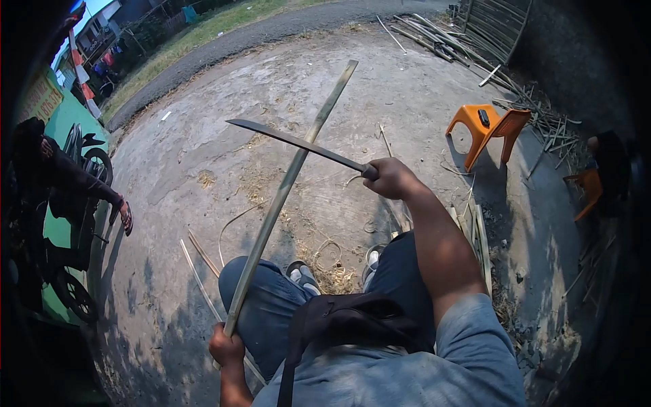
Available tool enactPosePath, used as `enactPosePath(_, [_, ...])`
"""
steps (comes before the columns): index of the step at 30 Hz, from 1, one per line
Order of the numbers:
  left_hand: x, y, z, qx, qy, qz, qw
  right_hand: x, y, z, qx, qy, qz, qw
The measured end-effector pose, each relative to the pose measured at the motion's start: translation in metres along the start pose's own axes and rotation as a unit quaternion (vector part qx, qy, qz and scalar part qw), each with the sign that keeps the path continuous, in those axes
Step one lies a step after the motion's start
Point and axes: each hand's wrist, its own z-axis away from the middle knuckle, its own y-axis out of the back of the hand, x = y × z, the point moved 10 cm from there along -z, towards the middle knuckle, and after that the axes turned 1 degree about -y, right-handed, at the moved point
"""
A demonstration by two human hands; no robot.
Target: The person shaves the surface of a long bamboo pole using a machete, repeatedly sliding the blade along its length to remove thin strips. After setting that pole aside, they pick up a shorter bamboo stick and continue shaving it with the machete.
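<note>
Bamboo strip [281, 197] slants away from the left hand [226, 347], fisted round its near end; right hand [392, 178] clenched on a long knife [298, 144] crossing it, seemingly shaving; next stroke needs a braced strip

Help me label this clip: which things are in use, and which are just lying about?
In use: bamboo strip in the left hand; knife in the right hand, blade crossing the strip.
Lying about: orange stool, bamboo pile, loose strips on the ground, motorcycle.
</note>
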Motion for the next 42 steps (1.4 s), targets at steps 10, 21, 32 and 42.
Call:
enactPosePath(10, [0.01, 0.012, -0.006, -0.017, -0.013, -0.039, 0.999, -0.047, -0.043, 0.028, -0.102, 0.108, 0.141, 0.979])
enactPosePath(21, [0.004, 0.009, -0.007, -0.014, 0.0, -0.056, 0.998, -0.009, -0.001, 0.0, 0.075, 0.026, -0.029, 0.996])
enactPosePath(32, [0.03, 0.016, -0.017, -0.01, -0.048, -0.012, 0.999, -0.045, -0.033, 0.008, -0.055, 0.052, -0.521, 0.85])
enactPosePath(42, [0.085, 0.054, -0.031, -0.063, -0.185, 0.013, 0.981, -0.04, -0.027, 0.01, 0.015, 0.022, -0.686, 0.728])
